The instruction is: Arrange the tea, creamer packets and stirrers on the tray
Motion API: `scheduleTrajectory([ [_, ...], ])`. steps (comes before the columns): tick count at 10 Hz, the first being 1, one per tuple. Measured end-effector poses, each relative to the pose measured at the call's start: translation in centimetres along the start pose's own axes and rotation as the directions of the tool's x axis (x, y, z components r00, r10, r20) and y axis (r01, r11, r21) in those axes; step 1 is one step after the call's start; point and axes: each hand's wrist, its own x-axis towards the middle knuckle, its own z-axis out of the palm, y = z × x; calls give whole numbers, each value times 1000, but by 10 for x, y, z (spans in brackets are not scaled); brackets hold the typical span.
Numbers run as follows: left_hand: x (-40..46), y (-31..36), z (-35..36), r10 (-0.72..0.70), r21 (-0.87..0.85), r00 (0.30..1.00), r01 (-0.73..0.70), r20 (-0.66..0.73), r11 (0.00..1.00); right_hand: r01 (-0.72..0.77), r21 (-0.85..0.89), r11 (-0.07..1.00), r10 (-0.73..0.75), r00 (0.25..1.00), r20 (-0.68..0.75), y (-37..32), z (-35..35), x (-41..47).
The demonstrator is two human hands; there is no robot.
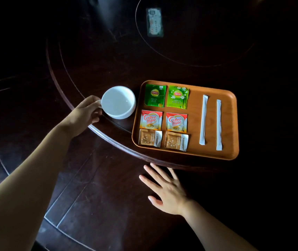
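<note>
An orange tray (pixel 228 124) lies on the dark turntable. On it, two green Lipton tea packets (pixel 155 95) (pixel 177 97) form the far row. Two red Coffee-mate creamer packets (pixel 151 119) (pixel 176 122) sit below them, and two brown packets (pixel 149 138) (pixel 176 141) lie nearest me. Two white wrapped stirrers (pixel 203 119) (pixel 219 125) lie side by side on the tray's right half. My left hand (pixel 85 115) grips the handle of a white cup (pixel 118 102) left of the tray. My right hand (pixel 164 189) rests flat and spread on the table, just in front of the tray.
The dark round turntable's rim (pixel 108 136) curves between my hands. A glass disc with a small card (pixel 154 22) under it lies at the far side. The surroundings are very dark.
</note>
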Motion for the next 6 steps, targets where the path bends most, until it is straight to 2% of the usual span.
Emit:
scheduleTrajectory([
  [2, 4, 2, -2, 20, 106, 999, -17, -30, 994, 10, -19, 1000, -10, 1000, -15, -1, -2, 1],
  [6, 0, -1, 14, 105, 102, 968, -83, -229, 991, 17, -48, 999, -20, 999, -44, -2, -5, 2],
])
